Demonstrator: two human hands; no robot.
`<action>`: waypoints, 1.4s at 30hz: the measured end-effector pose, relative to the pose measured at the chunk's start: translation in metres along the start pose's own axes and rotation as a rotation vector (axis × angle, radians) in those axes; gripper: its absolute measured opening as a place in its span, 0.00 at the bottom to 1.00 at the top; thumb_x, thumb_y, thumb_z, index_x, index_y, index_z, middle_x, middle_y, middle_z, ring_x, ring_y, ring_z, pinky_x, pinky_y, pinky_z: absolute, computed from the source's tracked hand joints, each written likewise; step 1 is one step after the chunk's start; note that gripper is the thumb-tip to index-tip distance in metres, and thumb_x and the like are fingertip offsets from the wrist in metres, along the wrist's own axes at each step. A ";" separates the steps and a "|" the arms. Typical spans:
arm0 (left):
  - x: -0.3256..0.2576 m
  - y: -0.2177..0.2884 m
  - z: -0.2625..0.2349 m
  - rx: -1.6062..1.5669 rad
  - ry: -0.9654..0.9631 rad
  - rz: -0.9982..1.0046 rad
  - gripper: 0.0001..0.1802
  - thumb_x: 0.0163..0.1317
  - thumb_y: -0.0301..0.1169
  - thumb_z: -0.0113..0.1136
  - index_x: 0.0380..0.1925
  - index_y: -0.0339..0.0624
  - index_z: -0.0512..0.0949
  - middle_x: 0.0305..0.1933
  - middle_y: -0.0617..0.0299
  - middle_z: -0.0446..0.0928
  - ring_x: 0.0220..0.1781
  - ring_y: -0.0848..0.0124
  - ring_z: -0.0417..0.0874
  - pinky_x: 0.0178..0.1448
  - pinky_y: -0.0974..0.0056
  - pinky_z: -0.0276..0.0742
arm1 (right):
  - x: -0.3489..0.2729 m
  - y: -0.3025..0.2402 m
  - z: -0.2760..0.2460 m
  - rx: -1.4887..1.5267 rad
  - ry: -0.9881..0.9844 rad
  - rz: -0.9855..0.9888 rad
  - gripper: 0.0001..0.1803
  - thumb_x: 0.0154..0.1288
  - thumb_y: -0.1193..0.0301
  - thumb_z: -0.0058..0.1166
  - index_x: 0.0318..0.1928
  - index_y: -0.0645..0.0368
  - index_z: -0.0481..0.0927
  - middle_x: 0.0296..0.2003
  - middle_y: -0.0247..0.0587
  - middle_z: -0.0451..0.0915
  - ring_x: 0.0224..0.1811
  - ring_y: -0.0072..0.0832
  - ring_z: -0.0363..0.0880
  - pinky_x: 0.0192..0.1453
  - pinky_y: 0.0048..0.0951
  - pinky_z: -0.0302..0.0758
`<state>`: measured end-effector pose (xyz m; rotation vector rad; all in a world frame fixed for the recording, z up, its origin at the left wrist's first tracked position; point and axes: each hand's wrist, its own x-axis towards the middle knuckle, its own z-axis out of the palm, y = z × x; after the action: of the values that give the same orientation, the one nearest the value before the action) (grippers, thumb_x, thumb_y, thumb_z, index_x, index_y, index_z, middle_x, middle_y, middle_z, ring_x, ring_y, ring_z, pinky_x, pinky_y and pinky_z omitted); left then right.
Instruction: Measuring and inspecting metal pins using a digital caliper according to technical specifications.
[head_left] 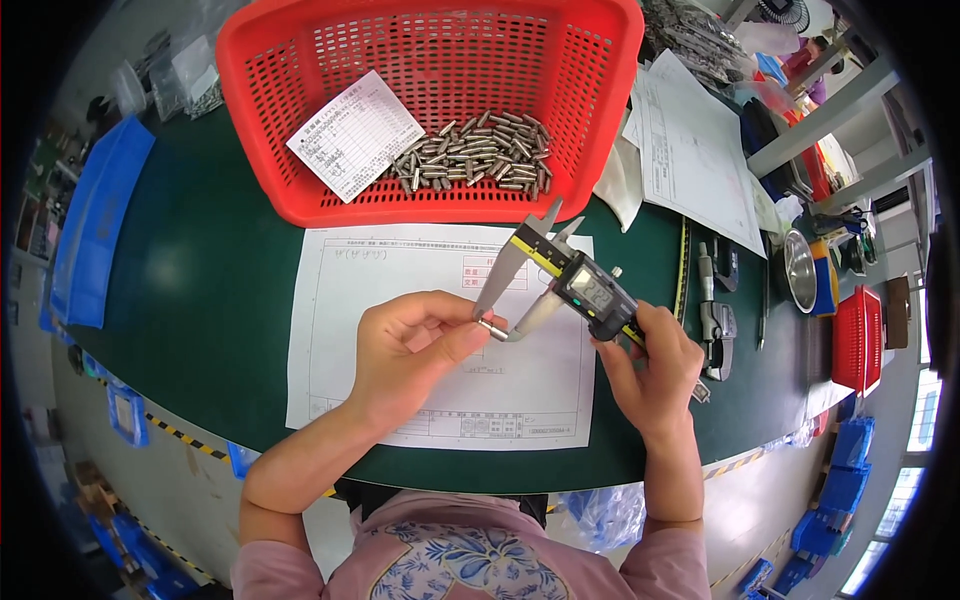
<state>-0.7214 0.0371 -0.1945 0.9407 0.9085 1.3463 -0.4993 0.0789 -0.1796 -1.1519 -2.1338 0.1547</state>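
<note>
Left hand (415,345) fingers pinch a small metal pin (492,327) between caliper (560,282) jaws; right hand (655,365) grips the caliper.

I've got my left hand (415,345) pinching a small metal pin (492,327) between the digital caliper (565,285) jaws, right hand (655,375) gripping the caliper body.

Bright, even overhead light with soft shadows; a pale sheen on the green table (200,270); fisheye bending and dark corners

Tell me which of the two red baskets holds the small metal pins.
The big red basket at the top of the table, with a pile of metal pins and a paper slip; the small one sits at the right edge.
</note>
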 end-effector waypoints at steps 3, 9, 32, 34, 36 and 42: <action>-0.001 0.000 0.001 0.003 0.006 0.018 0.08 0.53 0.20 0.56 0.34 0.30 0.74 0.36 0.53 0.77 0.37 0.74 0.76 0.42 0.69 0.72 | 0.001 -0.001 -0.001 0.019 -0.011 -0.019 0.18 0.41 0.73 0.60 0.36 0.63 0.72 0.16 0.34 0.66 0.13 0.23 0.64 0.14 0.21 0.60; -0.002 0.002 0.000 0.045 0.017 0.053 0.08 0.53 0.20 0.56 0.34 0.29 0.75 0.36 0.52 0.77 0.37 0.74 0.76 0.41 0.70 0.72 | 0.002 0.000 0.000 0.038 -0.003 -0.028 0.18 0.40 0.73 0.60 0.36 0.62 0.72 0.17 0.34 0.67 0.13 0.23 0.65 0.15 0.21 0.62; -0.005 0.019 -0.006 0.002 0.293 0.130 0.04 0.54 0.23 0.49 0.30 0.39 0.68 0.32 0.61 0.70 0.37 0.72 0.72 0.43 0.69 0.66 | -0.002 0.006 0.003 -0.047 -0.071 0.069 0.17 0.40 0.64 0.65 0.28 0.59 0.74 0.18 0.35 0.72 0.14 0.29 0.70 0.16 0.26 0.65; -0.021 0.022 -0.008 -0.057 0.273 0.022 0.05 0.53 0.22 0.49 0.31 0.40 0.68 0.33 0.61 0.70 0.37 0.72 0.73 0.43 0.68 0.67 | -0.004 0.005 0.003 -0.037 -0.090 0.083 0.17 0.40 0.64 0.65 0.29 0.59 0.74 0.19 0.36 0.72 0.14 0.29 0.70 0.16 0.26 0.65; -0.037 0.024 -0.012 -0.088 0.296 -0.018 0.05 0.53 0.22 0.49 0.31 0.40 0.68 0.33 0.61 0.70 0.38 0.72 0.73 0.43 0.67 0.67 | -0.003 0.005 0.003 -0.051 -0.098 0.160 0.17 0.40 0.66 0.65 0.30 0.60 0.74 0.18 0.36 0.72 0.14 0.28 0.69 0.17 0.26 0.65; -0.076 0.019 -0.021 -0.178 0.227 -0.227 0.09 0.56 0.23 0.48 0.39 0.37 0.68 0.39 0.57 0.72 0.40 0.69 0.75 0.41 0.66 0.73 | -0.001 0.001 0.004 -0.001 -0.084 0.195 0.17 0.39 0.67 0.66 0.29 0.61 0.74 0.15 0.36 0.67 0.12 0.24 0.62 0.15 0.23 0.59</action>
<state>-0.7503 -0.0382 -0.1848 0.5381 1.0156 1.3295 -0.5005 0.0793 -0.1833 -1.3748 -2.0912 0.2954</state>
